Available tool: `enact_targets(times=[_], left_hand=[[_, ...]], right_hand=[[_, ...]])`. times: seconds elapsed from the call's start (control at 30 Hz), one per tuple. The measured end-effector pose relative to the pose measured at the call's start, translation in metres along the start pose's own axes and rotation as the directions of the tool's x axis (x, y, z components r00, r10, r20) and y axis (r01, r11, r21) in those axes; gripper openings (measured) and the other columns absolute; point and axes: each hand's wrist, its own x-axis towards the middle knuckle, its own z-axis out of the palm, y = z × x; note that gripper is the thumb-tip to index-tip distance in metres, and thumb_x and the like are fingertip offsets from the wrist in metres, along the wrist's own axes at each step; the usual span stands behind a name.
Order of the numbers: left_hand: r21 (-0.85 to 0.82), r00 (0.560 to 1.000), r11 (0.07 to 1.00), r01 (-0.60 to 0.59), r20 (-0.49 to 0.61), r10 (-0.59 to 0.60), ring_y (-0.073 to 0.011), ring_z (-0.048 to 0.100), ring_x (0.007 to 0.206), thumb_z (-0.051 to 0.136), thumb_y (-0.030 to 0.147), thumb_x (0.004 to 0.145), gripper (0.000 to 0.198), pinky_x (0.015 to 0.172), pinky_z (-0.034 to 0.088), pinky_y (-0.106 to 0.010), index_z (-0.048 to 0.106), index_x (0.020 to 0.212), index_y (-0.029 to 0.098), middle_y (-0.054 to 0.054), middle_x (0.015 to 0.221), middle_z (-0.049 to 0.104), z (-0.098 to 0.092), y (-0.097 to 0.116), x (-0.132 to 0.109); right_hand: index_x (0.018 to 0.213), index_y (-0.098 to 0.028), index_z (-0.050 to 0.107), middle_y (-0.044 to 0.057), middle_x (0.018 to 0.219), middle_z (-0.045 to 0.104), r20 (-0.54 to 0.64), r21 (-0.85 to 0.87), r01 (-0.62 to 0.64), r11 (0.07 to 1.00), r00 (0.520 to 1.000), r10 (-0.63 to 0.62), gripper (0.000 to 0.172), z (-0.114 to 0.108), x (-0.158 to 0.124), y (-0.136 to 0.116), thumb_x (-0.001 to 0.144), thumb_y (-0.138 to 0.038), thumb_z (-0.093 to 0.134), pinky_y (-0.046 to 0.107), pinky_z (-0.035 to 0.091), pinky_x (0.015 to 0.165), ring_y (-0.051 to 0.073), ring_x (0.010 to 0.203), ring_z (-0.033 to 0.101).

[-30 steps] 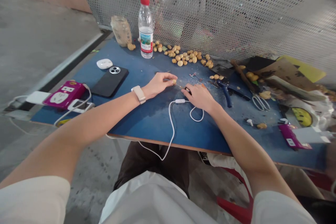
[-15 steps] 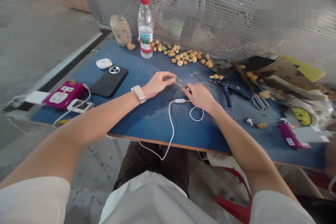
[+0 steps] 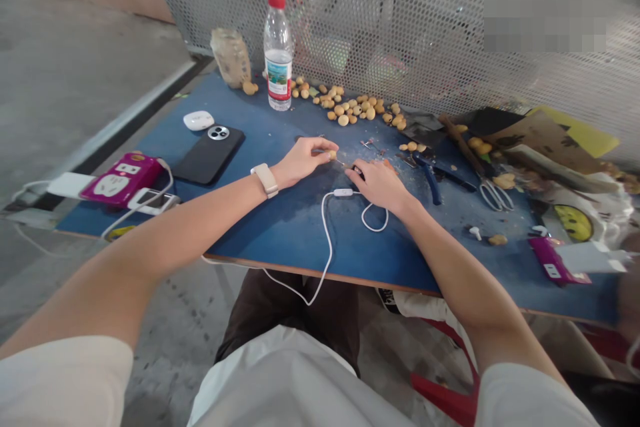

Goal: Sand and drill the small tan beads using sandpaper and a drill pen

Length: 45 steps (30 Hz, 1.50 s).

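The left hand has its thumb and forefinger pinched shut on a small nut, round, tan and smooth, held down against the table near its middle. The other fingers curl loosely beside it. The right hand lies palm down just beside it, its fingertips closed on the dark end of a thin pick; the pick's pale shaft slants across the short gap to the nut, and its tip seems to touch the nut, though it is too small to be sure. A pale watch sits on the left wrist.

A white cable loops under the right hand and drops over the near edge of the blue, scuffed table. Just right of the right hand lie blue-handled pliers and scissors. Farther back, a scatter of loose nuts of the same tan colour spreads before the mesh screen, next to a water bottle. To the left rest a black phone and a pink power strip.
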Motion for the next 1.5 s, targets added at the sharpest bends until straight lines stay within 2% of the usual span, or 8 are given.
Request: enact_targets(times=[0.27, 0.67, 0.83, 1.1, 1.33, 1.5], left_hand=[[0.0, 1.0, 1.0, 0.005, 0.007, -0.005, -0.0218, 0.085, 0.121, 0.084, 0.014, 0.105, 0.024, 0.126, 0.064, -0.047, 0.093, 0.127, 0.016, -0.013, 0.135, 0.093, 0.0, 0.001, -0.001], [-0.003, 1.0, 1.0, 0.027, 0.005, -0.027, -0.0215, 0.086, 0.121, 0.083, 0.01, 0.107, 0.024, 0.124, 0.066, -0.046, 0.092, 0.13, 0.013, -0.015, 0.139, 0.092, 0.001, 0.002, -0.001], [-0.015, 0.999, 0.999, 0.047, 0.011, -0.046, -0.0213, 0.086, 0.12, 0.082, 0.01, 0.11, 0.024, 0.12, 0.067, -0.045, 0.092, 0.131, 0.012, -0.015, 0.137, 0.093, 0.001, 0.004, -0.002], [-0.054, 0.998, 0.996, 0.069, 0.011, -0.069, -0.0215, 0.087, 0.119, 0.084, 0.011, 0.109, 0.021, 0.122, 0.066, -0.045, 0.091, 0.129, 0.013, -0.013, 0.125, 0.094, 0.002, 0.001, 0.0], [-0.088, 0.996, 0.993, 0.084, 0.006, -0.084, -0.0202, 0.087, 0.114, 0.084, 0.008, 0.109, 0.019, 0.121, 0.068, -0.045, 0.092, 0.126, 0.012, -0.013, 0.123, 0.094, 0.003, 0.006, -0.003], [-0.133, 0.993, 0.984, 0.118, -0.002, -0.119, -0.0191, 0.088, 0.109, 0.084, 0.006, 0.111, 0.016, 0.123, 0.068, -0.046, 0.092, 0.124, 0.011, -0.012, 0.116, 0.094, 0.006, 0.006, -0.002]], right_hand=[[0.132, -0.021, 0.08, 0.018, 0.131, 0.093, 0.013, 0.023, 0.007, 1.0, 1.0, -0.008, 0.043, -0.003, -0.002, -0.003, 0.134, -0.045, 0.044, 0.042, 0.054, 0.097, 0.039, 0.129, 0.086], [0.129, -0.022, 0.08, 0.016, 0.125, 0.093, -0.006, 0.06, 0.023, 0.998, 1.0, -0.023, 0.038, 0.0, 0.0, 0.001, 0.134, -0.043, 0.049, 0.039, 0.052, 0.093, 0.036, 0.122, 0.086], [0.132, -0.021, 0.081, 0.018, 0.128, 0.093, -0.007, 0.048, 0.014, 0.999, 1.0, -0.013, 0.04, 0.0, -0.001, 0.0, 0.134, -0.043, 0.047, 0.041, 0.053, 0.095, 0.039, 0.127, 0.086], [0.141, -0.02, 0.082, 0.022, 0.133, 0.092, -0.017, -0.06, -0.024, 0.998, 1.0, 0.023, 0.049, 0.001, 0.001, 0.004, 0.135, -0.05, 0.044, 0.044, 0.058, 0.103, 0.039, 0.123, 0.087], [0.142, -0.018, 0.081, 0.023, 0.13, 0.092, 0.019, -0.093, 0.017, 0.995, 1.0, -0.015, 0.05, -0.003, -0.001, 0.002, 0.135, -0.05, 0.043, 0.045, 0.059, 0.106, 0.041, 0.129, 0.087], [0.148, -0.018, 0.081, 0.025, 0.144, 0.092, 0.037, -0.103, -0.041, 0.994, 0.998, 0.045, 0.051, -0.012, -0.004, -0.005, 0.135, -0.049, 0.042, 0.048, 0.059, 0.107, 0.044, 0.134, 0.087]])
